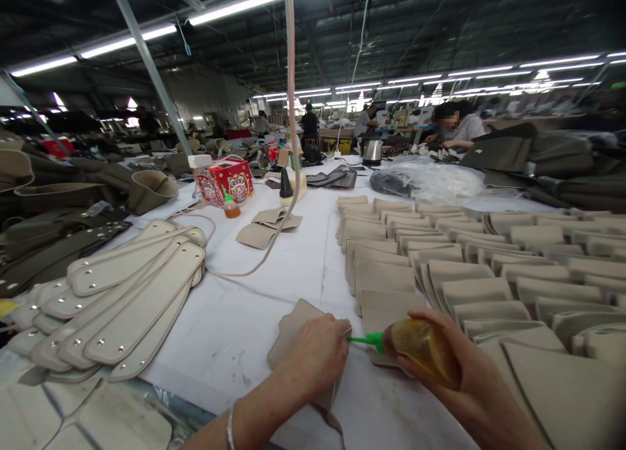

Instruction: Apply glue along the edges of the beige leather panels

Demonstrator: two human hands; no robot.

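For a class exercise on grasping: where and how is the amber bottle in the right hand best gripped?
Probably around the wide, rounded body of the amber bottle, from the right, where the right hand holds it. It is tipped nearly level, its slim green nozzle pointing left toward the tan piece under the left hand, so this grip should leave the tip clear.

No legible text, no readable labels, brands, numbers or signs

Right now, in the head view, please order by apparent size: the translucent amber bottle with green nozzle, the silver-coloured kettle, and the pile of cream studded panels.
1. Pile of studded panels
2. Amber bottle, partly covered by the right hand
3. Kettle, farther back
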